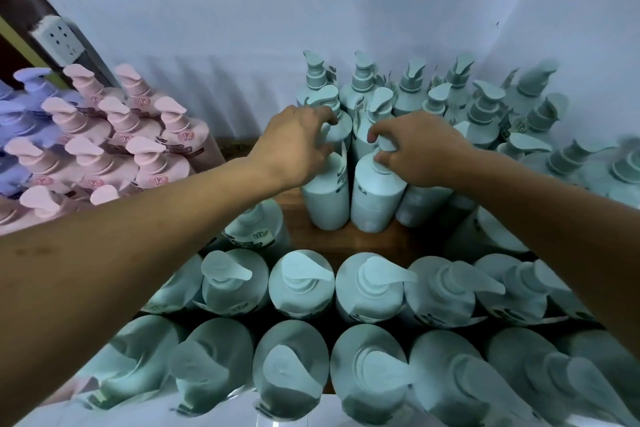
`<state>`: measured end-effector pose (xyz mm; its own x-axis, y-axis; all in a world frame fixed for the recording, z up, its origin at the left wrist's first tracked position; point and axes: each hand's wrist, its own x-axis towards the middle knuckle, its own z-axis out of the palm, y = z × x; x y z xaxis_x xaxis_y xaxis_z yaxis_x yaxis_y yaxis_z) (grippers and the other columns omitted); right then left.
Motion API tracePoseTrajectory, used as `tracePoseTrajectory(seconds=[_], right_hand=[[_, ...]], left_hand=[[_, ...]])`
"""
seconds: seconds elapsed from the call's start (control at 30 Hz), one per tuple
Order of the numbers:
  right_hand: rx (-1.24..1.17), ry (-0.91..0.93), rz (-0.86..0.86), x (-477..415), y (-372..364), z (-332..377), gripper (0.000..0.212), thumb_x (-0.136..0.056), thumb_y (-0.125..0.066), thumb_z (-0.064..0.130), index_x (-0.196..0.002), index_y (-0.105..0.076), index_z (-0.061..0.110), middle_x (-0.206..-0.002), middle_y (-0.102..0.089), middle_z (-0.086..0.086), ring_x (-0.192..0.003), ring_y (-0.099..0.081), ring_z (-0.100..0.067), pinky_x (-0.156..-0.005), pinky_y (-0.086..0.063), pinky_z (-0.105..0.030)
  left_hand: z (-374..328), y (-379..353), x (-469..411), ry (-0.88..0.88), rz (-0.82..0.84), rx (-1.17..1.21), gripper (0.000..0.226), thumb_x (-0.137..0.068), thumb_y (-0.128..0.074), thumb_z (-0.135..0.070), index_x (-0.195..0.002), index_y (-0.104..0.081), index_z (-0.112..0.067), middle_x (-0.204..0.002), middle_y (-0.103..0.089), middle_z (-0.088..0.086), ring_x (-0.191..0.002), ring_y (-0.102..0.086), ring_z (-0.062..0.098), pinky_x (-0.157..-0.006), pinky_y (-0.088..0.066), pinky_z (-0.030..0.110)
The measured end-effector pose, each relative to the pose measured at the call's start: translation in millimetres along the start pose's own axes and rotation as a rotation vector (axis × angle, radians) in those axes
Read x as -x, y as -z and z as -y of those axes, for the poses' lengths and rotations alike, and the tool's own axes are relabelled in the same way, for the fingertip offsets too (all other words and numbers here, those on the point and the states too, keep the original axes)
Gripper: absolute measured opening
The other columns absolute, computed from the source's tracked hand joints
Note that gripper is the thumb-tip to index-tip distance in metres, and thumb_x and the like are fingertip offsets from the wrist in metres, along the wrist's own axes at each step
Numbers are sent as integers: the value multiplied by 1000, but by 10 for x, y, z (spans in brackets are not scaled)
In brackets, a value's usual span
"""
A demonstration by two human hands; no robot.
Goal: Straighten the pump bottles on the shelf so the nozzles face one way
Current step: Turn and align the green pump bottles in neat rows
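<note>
Nearest us, the two front rows (pixel 301 284) of teal bottles already stand with nozzles pointing right, so we judge that part done. Beyond them lies a bare strip of wooden shelf (pixel 346 246), and past it the pair we are working on.

We judge the step in hand to be turning two pump heads at once. Our left arm stretches from the lower left. The left grip (pixel 294 146) is curled over the top of the left bottle (pixel 325 198), fingers and thumb closed round its pump, which the hand hides. Our right arm stretches from the right. The right grip (pixel 419 149) pinches the collar of the right bottle (pixel 375 194) between thumb and forefinger.

Both bottles stand upright, just beside each other, and we cannot tell which way either nozzle points. The next move, we think, calls for a twist of each pump while the body stays planted, until the nozzles lie rightward like the front rows.

Farther on, the back bottles (pixel 481 104) against the wall (pixel 242 10) point several ways and look yet to be done. Pink bottles (pixel 104 149) stand well apart to the left.
</note>
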<state>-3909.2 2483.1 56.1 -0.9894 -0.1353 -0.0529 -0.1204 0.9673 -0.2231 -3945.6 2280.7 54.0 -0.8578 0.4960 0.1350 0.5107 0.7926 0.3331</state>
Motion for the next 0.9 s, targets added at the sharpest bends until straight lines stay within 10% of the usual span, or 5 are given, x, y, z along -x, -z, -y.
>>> tracePoseTrajectory(seconds=[0.27,0.53,0.67,0.8,0.9], right_hand=[[-68,150,186,55,145,-24,49,-85,-55,6,-103,-45,51,-79,-58,2,-73,-53,-20,-68,-48,-43],[-195,90,43,104,87,82,43,-74,-46,-5,-74,-68,31,-106,-54,1,-99,-49,-13,-82,-32,-21],[-329,-35,-24,141,60,151,32,-79,-46,23,-53,-65,28,-102,-54,1,-96,-52,-14,-80,-36,-25],[49,-95,-118,178,-27,137,44,-83,-61,51,-108,-60,15,-107,-53,-7,-96,-53,-25,-84,-41,-36],[239,-209,-67,247,-45,189,52,-89,-50,58,-73,-47,8,-71,-46,-7,-68,-42,-23,-64,-32,-33]], left_hand=[[-3,58,96,-138,100,98,42,-80,-74,-16,-119,-61,-21,-88,-62,-6,-78,-52,10,-74,-37,18],[35,6,118,-140,62,-3,36,-84,-68,-32,-119,-65,-24,-104,-65,6,-94,-59,24,-89,-46,34],[33,-51,148,-136,30,-37,33,-87,-64,-31,-119,-63,-23,-103,-68,7,-97,-60,28,-86,-47,35],[26,-100,166,-145,-12,-40,32,-88,-62,-30,-119,-62,-20,-103,-68,8,-97,-59,31,-84,-43,35],[37,-121,189,-173,-13,-47,31,-91,-59,-29,-120,-60,-16,-102,-67,11,-96,-59,32,-82,-44,38]])
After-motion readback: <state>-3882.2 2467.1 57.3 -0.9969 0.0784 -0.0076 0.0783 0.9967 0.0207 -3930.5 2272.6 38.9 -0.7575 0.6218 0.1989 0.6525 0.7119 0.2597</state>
